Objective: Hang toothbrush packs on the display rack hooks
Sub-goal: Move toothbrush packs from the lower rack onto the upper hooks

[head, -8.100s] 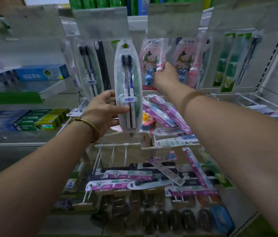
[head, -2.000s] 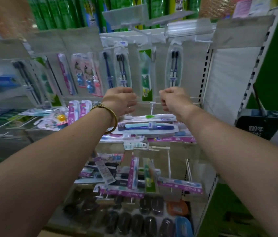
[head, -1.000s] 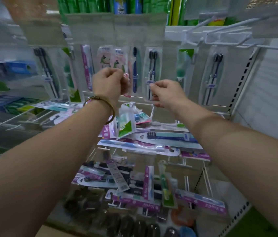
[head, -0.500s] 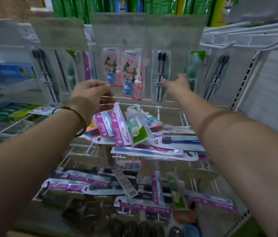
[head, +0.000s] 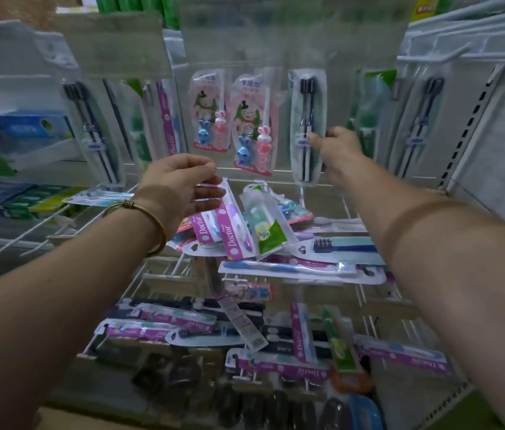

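A clear pack with two black toothbrushes [head: 306, 97] hangs on the display rack at centre right. My right hand [head: 336, 147] reaches up to it and pinches its right edge at mid height. My left hand [head: 179, 184] hovers lower, fingers loosely spread and holding nothing, just above a heap of loose packs on the wire shelf. Topmost in that heap are pink "Doctor" packs [head: 234, 231] and a green pack [head: 268, 225]. Two children's rabbit packs [head: 252, 119] hang left of the black pack.
More packs hang at the left [head: 96, 131] and right [head: 421, 119]. Bare wire hooks [head: 27, 234] stick out at lower left, beside toothpaste boxes [head: 27, 200]. A lower shelf [head: 300, 333] holds several more packs. A perforated upright [head: 468, 119] bounds the rack on the right.
My right hand has closed in on the black twin pack and now pinches its edge. My left hand has shifted right and opened a little over the heap.
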`<state>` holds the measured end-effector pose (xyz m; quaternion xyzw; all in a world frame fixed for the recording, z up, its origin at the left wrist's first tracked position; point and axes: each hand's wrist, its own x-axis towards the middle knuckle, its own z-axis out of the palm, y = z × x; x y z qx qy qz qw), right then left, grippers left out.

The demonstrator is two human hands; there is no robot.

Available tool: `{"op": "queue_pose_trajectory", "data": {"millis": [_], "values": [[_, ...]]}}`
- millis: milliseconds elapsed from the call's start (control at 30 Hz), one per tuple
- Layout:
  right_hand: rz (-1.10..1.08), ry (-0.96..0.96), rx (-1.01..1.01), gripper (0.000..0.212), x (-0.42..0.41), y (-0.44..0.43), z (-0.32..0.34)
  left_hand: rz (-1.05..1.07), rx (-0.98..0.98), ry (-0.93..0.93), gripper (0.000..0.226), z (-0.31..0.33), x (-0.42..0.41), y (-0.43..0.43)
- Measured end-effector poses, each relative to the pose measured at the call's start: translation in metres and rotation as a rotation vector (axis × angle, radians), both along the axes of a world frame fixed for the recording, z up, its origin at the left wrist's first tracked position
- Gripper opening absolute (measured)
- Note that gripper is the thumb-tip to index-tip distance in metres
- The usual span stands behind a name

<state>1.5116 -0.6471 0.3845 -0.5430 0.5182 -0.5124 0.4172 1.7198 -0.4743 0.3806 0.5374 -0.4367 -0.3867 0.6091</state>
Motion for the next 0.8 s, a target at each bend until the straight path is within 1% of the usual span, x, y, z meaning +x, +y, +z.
{"op": "queue_pose_trajectory", "data": {"millis": [100,167,300,400,500,533,600,700,800], "values": [[0.014,-0.016,-0.029,0.003,-0.005,0.017,-0.001,-0.042,-0.003,0.001,0.004,-0.001,-0.010,-0.005],[0.047,-0.027,-0.041,0.004,-0.007,0.031,-0.003,-0.070,-0.006,-0.002,0.004,-0.002,-0.018,-0.008],[0.120,-0.113,-0.060,0.006,-0.011,0.061,-0.010,-0.103,-0.014,-0.035,0.006,-0.003,-0.034,-0.012],[0.143,-0.147,-0.086,0.004,-0.015,0.087,-0.012,-0.118,-0.027,-0.068,0.015,-0.005,-0.043,-0.014],[0.160,-0.176,-0.104,0.004,-0.022,0.113,-0.009,-0.122,-0.027,-0.097,0.033,-0.007,-0.052,-0.013],[0.173,-0.189,-0.103,0.005,-0.024,0.122,-0.008,-0.126,-0.018,-0.102,0.039,-0.007,-0.056,-0.012],[0.183,-0.204,-0.098,0.007,-0.026,0.140,-0.006,-0.165,0.017,-0.079,0.043,-0.007,-0.063,-0.007],[0.199,-0.235,-0.093,0.006,-0.025,0.163,-0.009,-0.326,0.038,0.042,0.042,-0.009,-0.070,0.006],[0.263,-0.261,-0.093,0.009,-0.019,0.181,-0.012,-0.400,-0.006,0.022,0.028,-0.014,-0.069,0.021]]}}
